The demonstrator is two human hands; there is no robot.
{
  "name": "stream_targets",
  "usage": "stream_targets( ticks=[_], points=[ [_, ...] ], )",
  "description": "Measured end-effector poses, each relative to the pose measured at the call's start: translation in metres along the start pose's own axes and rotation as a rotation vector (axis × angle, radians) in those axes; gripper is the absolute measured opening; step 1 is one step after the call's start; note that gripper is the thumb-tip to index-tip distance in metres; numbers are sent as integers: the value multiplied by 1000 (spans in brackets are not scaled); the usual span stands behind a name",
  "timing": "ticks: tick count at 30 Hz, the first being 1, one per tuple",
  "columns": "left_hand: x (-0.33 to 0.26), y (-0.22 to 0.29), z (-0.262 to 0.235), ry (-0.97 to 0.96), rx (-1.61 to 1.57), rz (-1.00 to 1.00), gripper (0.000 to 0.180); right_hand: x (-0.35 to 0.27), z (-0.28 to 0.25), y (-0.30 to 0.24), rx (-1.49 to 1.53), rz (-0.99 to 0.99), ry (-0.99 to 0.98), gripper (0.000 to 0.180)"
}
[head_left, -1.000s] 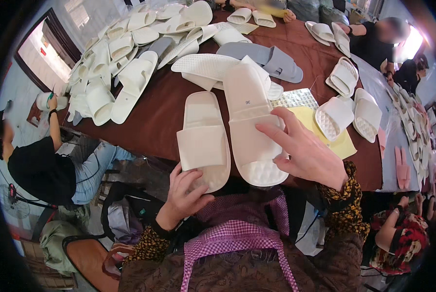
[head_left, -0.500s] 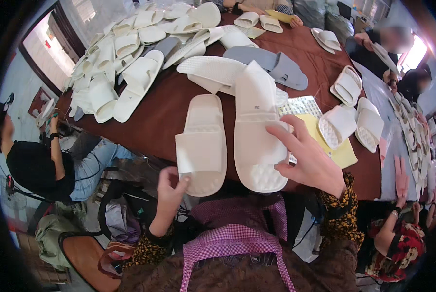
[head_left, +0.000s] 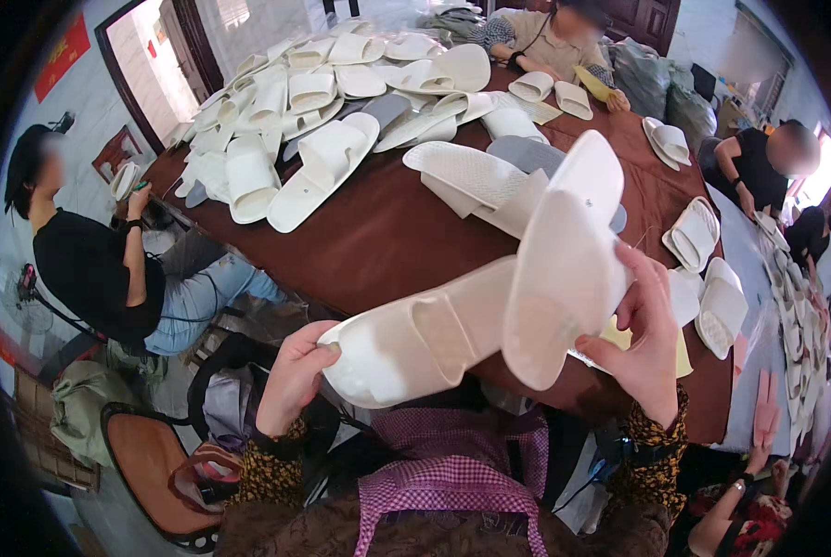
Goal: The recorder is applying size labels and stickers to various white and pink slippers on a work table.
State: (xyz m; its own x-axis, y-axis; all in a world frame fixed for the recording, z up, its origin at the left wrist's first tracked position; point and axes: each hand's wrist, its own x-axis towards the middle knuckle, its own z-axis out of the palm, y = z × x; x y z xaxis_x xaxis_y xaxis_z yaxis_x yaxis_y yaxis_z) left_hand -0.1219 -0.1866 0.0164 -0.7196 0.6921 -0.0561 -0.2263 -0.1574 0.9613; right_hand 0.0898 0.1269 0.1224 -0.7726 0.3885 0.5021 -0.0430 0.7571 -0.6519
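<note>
My left hand (head_left: 292,373) pinches the near end of a white slide slipper (head_left: 392,348) between thumb and fingers. That slipper slants up to the right above the table's near edge, and its far end passes behind a second one. This second white slipper (head_left: 564,269) is tipped up, its smooth outer face toward me, with my right hand (head_left: 645,325) closed on its right side. Just beyond, another white slipper (head_left: 466,174) lies on the table, beside a grey slipper (head_left: 522,151) that is partly covered.
A large heap of white slippers (head_left: 327,88) fills the far left of the brown-covered table (head_left: 360,255). Loose slippers (head_left: 721,306) and yellow paper (head_left: 682,357) lie at the right. Co-workers sit around, one in a black top (head_left: 90,269) at the left.
The two slippers, earlier side by side with straps facing me, have been turned: the left one slants rightward, the right one tips up in front of its end. My view has shifted, showing more background.
</note>
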Motion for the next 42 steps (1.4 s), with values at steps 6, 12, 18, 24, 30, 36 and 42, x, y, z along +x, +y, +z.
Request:
stream_targets(
  ticks=[6, 12, 18, 24, 30, 36, 42],
  points=[
    [41, 15, 22, -161, 174, -17, 32, 8, 18, 4, 802, 367, 102, 67],
    [93, 20, 26, -306, 93, -84, 29, 9, 27, -5, 1111, 486, -22, 60],
    [133, 26, 32, -398, 182, -182, 28, 18, 43, 2, 1289, 483, 97, 49],
    [162, 16, 38, -302, 477, -67, 34, 32, 69, 13, 1241, 422, 23, 53],
    [177, -14, 33, -58, 784, 255, 43, 38, 78, 24, 891, 310, -78, 55],
    [162, -31, 40, -3, 930, 527, 45, 42, 62, 34, 511, 369, -380, 50],
    [149, -32, 43, 61, 1009, 618, 42, 33, 77, 39, 472, 71, -216, 50]
  ],
)
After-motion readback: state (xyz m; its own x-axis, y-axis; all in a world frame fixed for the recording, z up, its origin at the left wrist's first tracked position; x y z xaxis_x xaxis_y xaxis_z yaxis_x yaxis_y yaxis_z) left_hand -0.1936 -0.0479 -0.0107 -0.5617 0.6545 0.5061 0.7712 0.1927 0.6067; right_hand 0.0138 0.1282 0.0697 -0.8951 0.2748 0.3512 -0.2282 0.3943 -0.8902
